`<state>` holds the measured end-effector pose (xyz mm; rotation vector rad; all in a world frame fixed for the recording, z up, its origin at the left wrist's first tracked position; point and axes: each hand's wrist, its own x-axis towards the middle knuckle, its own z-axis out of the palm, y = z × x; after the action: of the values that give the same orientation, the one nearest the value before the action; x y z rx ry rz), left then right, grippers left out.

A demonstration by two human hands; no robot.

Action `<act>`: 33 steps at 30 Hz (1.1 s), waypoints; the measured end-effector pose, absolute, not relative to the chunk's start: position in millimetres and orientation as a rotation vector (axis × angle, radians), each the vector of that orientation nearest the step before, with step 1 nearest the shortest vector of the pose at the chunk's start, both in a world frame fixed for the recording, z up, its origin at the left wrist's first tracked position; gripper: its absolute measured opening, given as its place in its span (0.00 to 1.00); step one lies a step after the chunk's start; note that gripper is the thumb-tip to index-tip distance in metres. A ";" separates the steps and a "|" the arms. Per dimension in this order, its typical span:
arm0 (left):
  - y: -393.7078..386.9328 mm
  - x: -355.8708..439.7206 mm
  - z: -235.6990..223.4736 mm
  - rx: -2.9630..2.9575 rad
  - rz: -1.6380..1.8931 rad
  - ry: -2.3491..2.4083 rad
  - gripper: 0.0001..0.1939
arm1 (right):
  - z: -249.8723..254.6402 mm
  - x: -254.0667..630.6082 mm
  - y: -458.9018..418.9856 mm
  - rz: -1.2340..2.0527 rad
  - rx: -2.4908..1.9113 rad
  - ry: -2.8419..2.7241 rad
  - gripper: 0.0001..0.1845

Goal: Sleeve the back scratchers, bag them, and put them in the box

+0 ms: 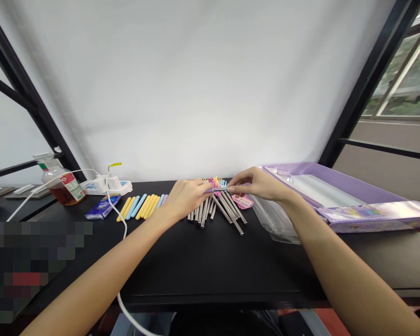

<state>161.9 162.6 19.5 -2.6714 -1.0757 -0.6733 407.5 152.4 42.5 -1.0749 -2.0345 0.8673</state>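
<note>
My left hand (pixel 189 198) is closed around the purple end of a slim silver tube (pixel 220 189), held level above the desk. The fingertips of my right hand (pixel 257 183) pinch the other end of this tube. Right below and behind it, a fanned pile of silver tubes (pixel 227 207) lies on the desk, with pink, yellow and blue pieces at the far ends. Left of my left hand lies a row of rounded sticks (pixel 147 206) in yellow, blue and purple. My left hand and forearm partly hide the pile and the row's right end.
A purple box tray (pixel 318 173) stands at the right, beside a clear plastic bag (pixel 276 219) and a pink card (pixel 243 201). At the left are a bottle of brown liquid (pixel 68 186), a power strip (pixel 126 186), a blue packet (pixel 103 206) and a white cable (pixel 122 224).
</note>
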 end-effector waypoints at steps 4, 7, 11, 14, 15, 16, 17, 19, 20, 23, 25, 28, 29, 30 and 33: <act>165.1 161.9 12.8 -2.644 -0.660 -1.056 0.17 | 42.6 411.3 153.9 0.853 -1.093 -2.073 0.19; 160.5 163.2 9.9 -2.611 -0.697 -1.121 0.21 | 45.8 414.5 152.5 0.852 -1.033 -1.989 0.19; 155.3 163.7 15.1 -2.622 -0.675 -1.158 0.22 | 52.2 428.8 150.0 0.825 -1.007 -1.902 0.20; 159.9 148.2 23.9 -2.662 -0.636 -1.208 0.21 | 54.2 454.1 152.9 0.721 -1.021 -1.744 0.17; 163.2 139.1 27.0 -2.692 -0.631 -1.214 0.21 | 54.3 464.9 155.1 0.658 -0.992 -1.593 0.14; 166.9 129.1 29.7 -2.711 -0.641 -1.242 0.20 | 54.2 475.6 157.9 0.593 -0.942 -1.398 0.12; 170.7 119.1 32.0 -2.749 -0.618 -1.265 0.20 | 54.1 485.5 160.9 0.521 -0.860 -1.156 0.10; 176.3 103.7 34.7 -2.828 -0.569 -1.294 0.18 | 54.4 498.7 166.6 0.456 -0.707 -0.765 0.09; 177.6 99.9 34.8 -2.838 -0.557 -1.297 0.18 | 54.7 500.6 168.8 0.465 -0.652 -0.671 0.08; 176.4 105.5 30.8 -2.797 -0.592 -1.255 0.17 | 55.2 486.7 170.4 0.601 -0.621 -0.747 0.06; 174.1 116.2 25.4 -2.733 -0.631 -1.211 0.18 | 54.3 468.3 167.8 0.710 -0.663 -0.880 0.07; 173.2 126.3 18.0 -2.600 -0.669 -1.183 0.19 | 51.8 445.6 163.1 0.863 -0.716 -1.008 0.10; 173.7 126.9 16.5 -2.557 -0.688 -1.185 0.19 | 51.4 441.7 162.0 0.886 -0.720 -1.032 0.11; 174.5 126.6 15.8 -2.523 -0.713 -1.191 0.18 | 51.4 440.0 161.4 0.879 -0.715 -1.043 0.13; 177.2 124.8 18.5 -2.476 -0.823 -1.248 0.17 | 55.0 444.7 160.9 0.698 -0.625 -0.962 0.16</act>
<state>124.8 177.2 18.5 -2.4762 -1.2482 -0.8230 444.7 160.9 55.0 -0.6253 -0.9621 0.6980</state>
